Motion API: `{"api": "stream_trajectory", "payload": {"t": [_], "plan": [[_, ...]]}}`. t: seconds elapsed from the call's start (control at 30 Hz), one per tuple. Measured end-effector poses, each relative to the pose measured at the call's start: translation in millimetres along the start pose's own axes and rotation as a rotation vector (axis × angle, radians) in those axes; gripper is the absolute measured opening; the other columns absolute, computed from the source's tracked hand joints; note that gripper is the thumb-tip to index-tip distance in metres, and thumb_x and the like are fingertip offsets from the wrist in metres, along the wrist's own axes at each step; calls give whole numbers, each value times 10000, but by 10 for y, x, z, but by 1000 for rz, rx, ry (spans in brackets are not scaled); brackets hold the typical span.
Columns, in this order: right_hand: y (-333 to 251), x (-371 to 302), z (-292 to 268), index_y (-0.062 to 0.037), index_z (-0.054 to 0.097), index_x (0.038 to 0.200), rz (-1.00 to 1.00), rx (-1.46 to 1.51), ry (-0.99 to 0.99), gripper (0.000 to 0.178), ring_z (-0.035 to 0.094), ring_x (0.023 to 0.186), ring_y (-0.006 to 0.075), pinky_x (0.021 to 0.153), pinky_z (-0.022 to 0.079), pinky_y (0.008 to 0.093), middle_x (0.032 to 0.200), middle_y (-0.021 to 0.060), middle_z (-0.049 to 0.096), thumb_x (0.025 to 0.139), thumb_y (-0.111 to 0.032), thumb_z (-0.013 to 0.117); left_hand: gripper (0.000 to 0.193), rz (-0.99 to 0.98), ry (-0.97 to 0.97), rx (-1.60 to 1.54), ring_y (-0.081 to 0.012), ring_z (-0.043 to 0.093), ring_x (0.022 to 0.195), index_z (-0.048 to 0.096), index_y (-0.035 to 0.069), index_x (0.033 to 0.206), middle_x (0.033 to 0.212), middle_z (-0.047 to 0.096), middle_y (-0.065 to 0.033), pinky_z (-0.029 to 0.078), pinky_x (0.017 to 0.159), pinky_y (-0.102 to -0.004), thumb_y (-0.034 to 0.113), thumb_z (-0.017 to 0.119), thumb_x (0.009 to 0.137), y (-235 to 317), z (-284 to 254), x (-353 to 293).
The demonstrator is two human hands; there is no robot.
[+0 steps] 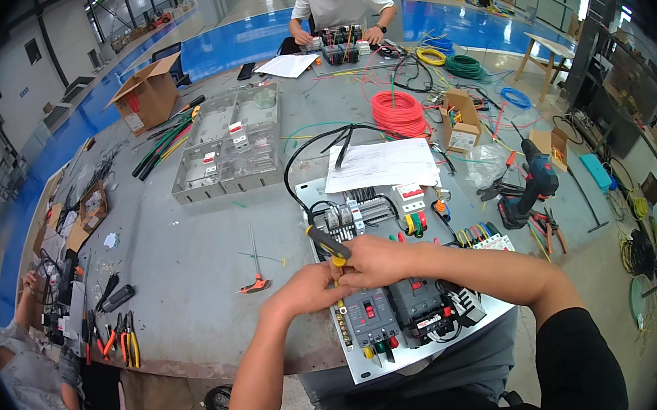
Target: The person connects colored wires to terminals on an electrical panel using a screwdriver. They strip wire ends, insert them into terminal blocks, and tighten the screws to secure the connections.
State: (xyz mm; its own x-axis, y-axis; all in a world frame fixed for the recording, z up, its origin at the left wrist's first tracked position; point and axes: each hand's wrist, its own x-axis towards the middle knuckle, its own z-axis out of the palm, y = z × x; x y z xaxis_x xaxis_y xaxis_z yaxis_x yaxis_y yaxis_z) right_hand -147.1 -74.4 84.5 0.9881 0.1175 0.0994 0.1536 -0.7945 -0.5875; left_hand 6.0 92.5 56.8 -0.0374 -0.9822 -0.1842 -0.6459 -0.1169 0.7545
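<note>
In front of me a white mounting panel (361,370) rests at the table's near edge, carrying breakers and terminals. My right hand (379,261) is closed around a screwdriver (328,242) with a dark grey and yellow handle, tilted over the panel's left edge. Its tip is hidden by my fingers. My left hand (306,290) meets it there, fingertips pinched together; whatever they hold is hidden. Just below both hands sit a brass terminal strip (343,326) and a grey moulded-case breaker (370,314). A second dark breaker (418,298) stands to its right. A black cable (287,179) arcs up behind the screwdriver.
Paper sheets (381,168) lie over the panel's far end. A cordless drill (532,182) and pliers (548,230) are at right, a red wire coil (399,114) beyond. Left are a hex key (255,282) and grey plastic box (217,187). Two other people work at the table.
</note>
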Motion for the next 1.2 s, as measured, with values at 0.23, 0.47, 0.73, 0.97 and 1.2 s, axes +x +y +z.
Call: {"api": "stream_trajectory", "payload": {"t": [0.23,0.47,0.73,0.97,1.2], "plan": [[-181,29,24,-31,725,939,141,-78,54,483,716,819,457,739,571,522,836,205,735,924,-511,776,392,-14,36,-20,-405,724,1100,749,77,1247,1258,747,-188,571,976,-460,340,737,957,-15,17,-37],[-124,50,22,-16,713,992,165,-55,3,389,718,856,463,759,577,533,882,224,736,917,-392,782,395,43,83,-12,-364,733,896,752,24,1147,1006,773,-199,572,803,-435,364,763,946,-27,33,-32],[102,-40,57,-66,667,1035,28,-16,-138,221,686,831,402,747,552,490,917,130,678,940,-240,765,400,-48,24,4,-364,739,956,726,31,1213,1065,779,-185,580,860,-430,322,772,942,-51,21,22],[-24,16,23,-68,699,848,7,-267,5,342,678,755,378,646,526,487,850,118,660,941,-379,808,440,20,36,27,-371,735,1062,713,53,1248,1154,767,-191,569,944,-433,366,789,949,-88,21,31],[-150,6,-34,-15,707,1003,171,40,1,334,715,811,439,729,581,495,886,209,712,931,-335,772,433,12,-19,67,-393,731,1033,762,70,1172,1098,771,-191,573,909,-440,457,753,980,-23,-30,7]]}}
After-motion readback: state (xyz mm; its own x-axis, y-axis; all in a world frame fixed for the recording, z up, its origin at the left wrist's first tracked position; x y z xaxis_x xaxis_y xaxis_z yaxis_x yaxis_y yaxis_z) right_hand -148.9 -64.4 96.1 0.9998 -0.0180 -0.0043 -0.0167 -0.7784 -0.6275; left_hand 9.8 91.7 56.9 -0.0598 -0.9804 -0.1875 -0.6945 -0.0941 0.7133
